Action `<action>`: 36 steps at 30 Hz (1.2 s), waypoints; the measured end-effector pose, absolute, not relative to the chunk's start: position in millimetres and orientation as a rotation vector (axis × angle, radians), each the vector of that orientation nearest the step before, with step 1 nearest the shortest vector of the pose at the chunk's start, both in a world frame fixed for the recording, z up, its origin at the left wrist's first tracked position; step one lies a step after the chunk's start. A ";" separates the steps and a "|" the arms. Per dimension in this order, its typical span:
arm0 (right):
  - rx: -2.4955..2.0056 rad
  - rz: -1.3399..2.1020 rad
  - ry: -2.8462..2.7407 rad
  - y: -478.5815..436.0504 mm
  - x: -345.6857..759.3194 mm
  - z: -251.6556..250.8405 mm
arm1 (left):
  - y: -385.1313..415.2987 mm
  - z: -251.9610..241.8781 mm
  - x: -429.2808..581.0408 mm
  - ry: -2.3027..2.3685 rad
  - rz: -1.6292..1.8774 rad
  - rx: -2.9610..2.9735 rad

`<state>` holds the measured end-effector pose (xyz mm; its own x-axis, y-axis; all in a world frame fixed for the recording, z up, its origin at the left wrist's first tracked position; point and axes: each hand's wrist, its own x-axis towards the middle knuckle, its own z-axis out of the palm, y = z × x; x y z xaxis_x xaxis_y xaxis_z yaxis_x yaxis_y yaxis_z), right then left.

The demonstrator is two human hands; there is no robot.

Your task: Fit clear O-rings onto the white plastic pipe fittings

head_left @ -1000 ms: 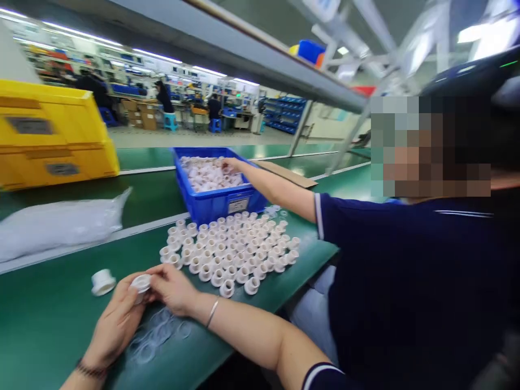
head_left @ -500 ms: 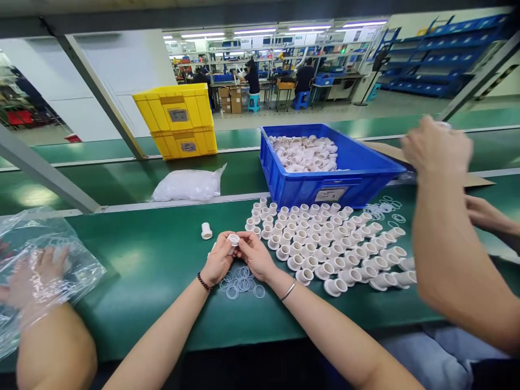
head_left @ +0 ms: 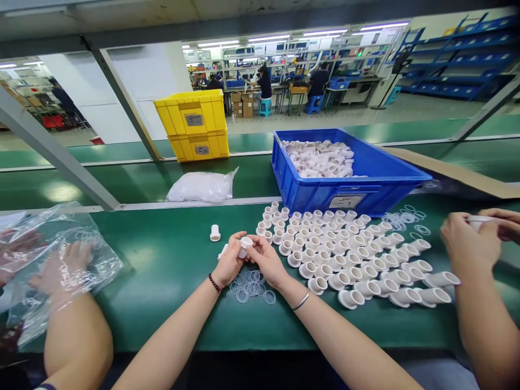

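Observation:
My left hand and my right hand meet in front of me over the green table, both pinched on one small white plastic fitting. Just below the hands lies a loose pile of clear rubber rings. To the right stand many white fittings in rows. One single fitting stands alone to the left of my hands.
A blue bin of white fittings sits behind the rows; a yellow crate and a white bag lie farther back. A co-worker's hands hold a fitting at right. Another person's hand rests under clear plastic bags at left.
The view has swung left and settled on the table. The co-worker's raised hand at right has dropped to the table. My hands stay together on the fitting.

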<state>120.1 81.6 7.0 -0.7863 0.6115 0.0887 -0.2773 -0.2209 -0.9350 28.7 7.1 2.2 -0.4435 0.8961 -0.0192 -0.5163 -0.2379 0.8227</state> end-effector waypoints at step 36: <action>-0.349 0.309 -2.548 113.5 167.7 44.7 | -18.0 11.3 -24.1 2.530 0.934 1.421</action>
<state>167.7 113.5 44.7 -0.8180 0.3078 0.4859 0.1827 0.9401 -0.2878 -24.1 -18.0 11.3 -0.5619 0.8006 0.2079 0.7438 0.3790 0.5506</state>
